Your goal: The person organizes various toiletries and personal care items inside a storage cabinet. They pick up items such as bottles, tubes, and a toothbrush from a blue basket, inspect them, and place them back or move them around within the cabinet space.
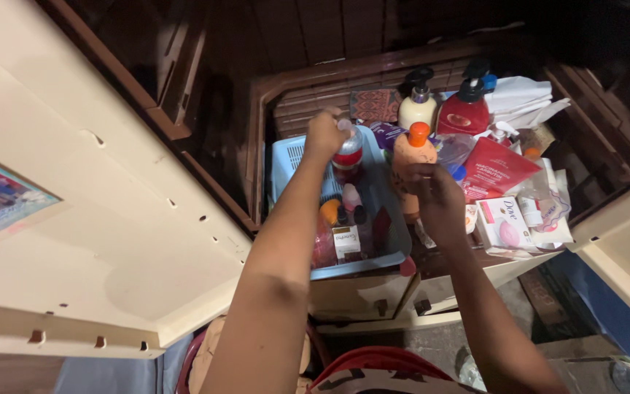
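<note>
**Inside the beige cabinet: two bottles in hand over the blue basket**

On the dark wooden shelf (308, 91) between the open beige plastic cabinet doors (96, 241), the head view shows both hands busy. The left hand (324, 135) has its fingers wrapped around the top of a clear plastic bottle with a red band (348, 152), holding it at the back of the light-blue plastic basket (286, 157). The right hand (434, 191) grips the lower body of a peach-coloured bottle with an orange cap (411, 149), upright just right of the basket.

My read: this is a sorting step, each bottle lifted and not yet set down. The next move calls for a free gap, since the basket looks crowded.

In the basket: several small bottles, an orange-topped one, a dark red piece, and a small white boxed item (345, 241). Right of it, loose on the shelf: a cream pump bottle (417, 106), a red pump bottle (464, 113), a red pouch (494, 168), a white soap carton (501, 222) and folded white cloth (523, 95).
</note>
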